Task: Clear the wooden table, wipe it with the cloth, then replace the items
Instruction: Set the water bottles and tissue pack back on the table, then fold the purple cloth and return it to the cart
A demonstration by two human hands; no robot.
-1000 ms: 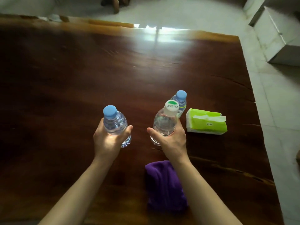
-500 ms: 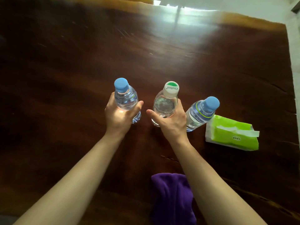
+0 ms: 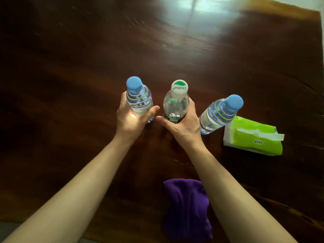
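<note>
Dark wooden table (image 3: 70,67): nearest me lies the crumpled purple cloth (image 3: 186,207). Beyond, my left hand (image 3: 130,120) grips a blue-capped clear bottle (image 3: 138,99), my right hand (image 3: 184,127) a white-capped one (image 3: 176,102). Risk: my right knuckles toppling the neighbouring blue-capped bottle (image 3: 220,113) onto the green tissue pack (image 3: 254,135).

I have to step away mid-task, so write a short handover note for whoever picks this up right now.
Left hand: closed around a blue-cap bottle.
Right hand: closed around the white-cap bottle.
A second blue-cap bottle stands free right of that hand, beside the green tissue pack. The purple cloth lies on the table near the front edge, between the forearms.
Done: cannot tell whether wiping has happened.
Left: if still clearing, remove all four items, wipe, replace.
</note>
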